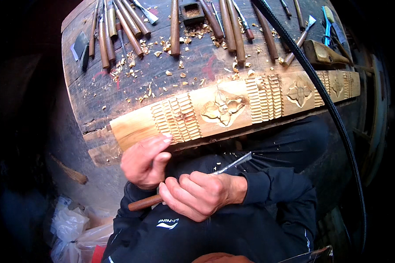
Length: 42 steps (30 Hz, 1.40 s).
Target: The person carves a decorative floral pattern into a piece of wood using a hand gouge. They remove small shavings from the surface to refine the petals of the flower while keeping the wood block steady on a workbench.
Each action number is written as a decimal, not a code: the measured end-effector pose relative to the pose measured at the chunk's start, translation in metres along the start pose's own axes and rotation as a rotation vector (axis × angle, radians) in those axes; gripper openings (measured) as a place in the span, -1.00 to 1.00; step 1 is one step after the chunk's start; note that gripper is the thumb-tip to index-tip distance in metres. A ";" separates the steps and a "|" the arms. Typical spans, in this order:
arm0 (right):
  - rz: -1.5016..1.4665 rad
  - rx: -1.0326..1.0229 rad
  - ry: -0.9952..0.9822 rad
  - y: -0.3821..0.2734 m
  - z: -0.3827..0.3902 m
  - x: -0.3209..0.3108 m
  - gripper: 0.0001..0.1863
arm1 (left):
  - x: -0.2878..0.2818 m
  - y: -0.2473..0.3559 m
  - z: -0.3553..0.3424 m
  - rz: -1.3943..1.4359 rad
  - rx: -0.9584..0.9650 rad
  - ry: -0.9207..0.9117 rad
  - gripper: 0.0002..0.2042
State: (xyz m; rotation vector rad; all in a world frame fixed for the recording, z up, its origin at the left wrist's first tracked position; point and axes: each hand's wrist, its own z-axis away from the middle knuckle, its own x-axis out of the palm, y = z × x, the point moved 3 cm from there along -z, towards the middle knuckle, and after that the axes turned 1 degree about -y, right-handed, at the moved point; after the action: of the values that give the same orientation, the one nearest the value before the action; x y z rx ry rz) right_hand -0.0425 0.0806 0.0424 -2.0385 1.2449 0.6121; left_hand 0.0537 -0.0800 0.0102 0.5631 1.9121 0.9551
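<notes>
My right hand (196,193) grips a wooden-handled chisel (142,202), its metal blade pointing up and right, over my dark jacket. My left hand (147,162) has its fingertips at the lower edge of the long pale carved board (131,127), by a band of notched ridges (175,116); its thumb is apart from the fingers and I see no tool in it. The board lies along the near edge of the bench, with four-petalled flower carvings (224,107) between bands of ridges.
On the worn wooden bench (87,96) lie several chisels (175,26), a small block plane (192,14), a mallet (320,55), brushes (327,24) and wood shavings. A black cable (333,109) hangs down the right. Plastic bags (74,228) sit at lower left.
</notes>
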 end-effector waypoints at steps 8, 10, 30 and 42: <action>-0.061 0.059 0.018 0.017 -0.009 0.032 -0.65 | -0.045 -0.055 0.039 1.022 -0.416 0.050 0.07; -0.048 0.064 -0.019 0.022 -0.016 0.041 -0.64 | -0.052 -0.053 0.031 1.275 -0.402 -0.026 0.14; -0.063 0.038 0.016 0.041 -0.028 0.096 -0.68 | -0.072 -0.070 0.043 1.222 -0.387 -0.211 0.25; -0.082 0.043 0.017 0.043 -0.029 0.098 -0.78 | -0.074 -0.070 0.045 1.187 -0.440 -0.155 0.25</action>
State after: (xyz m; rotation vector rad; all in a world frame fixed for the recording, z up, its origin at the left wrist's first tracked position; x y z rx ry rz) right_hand -0.0373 -0.0128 -0.0176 -2.0524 1.1681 0.5262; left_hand 0.1289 -0.1553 -0.0209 1.4894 1.0441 1.9101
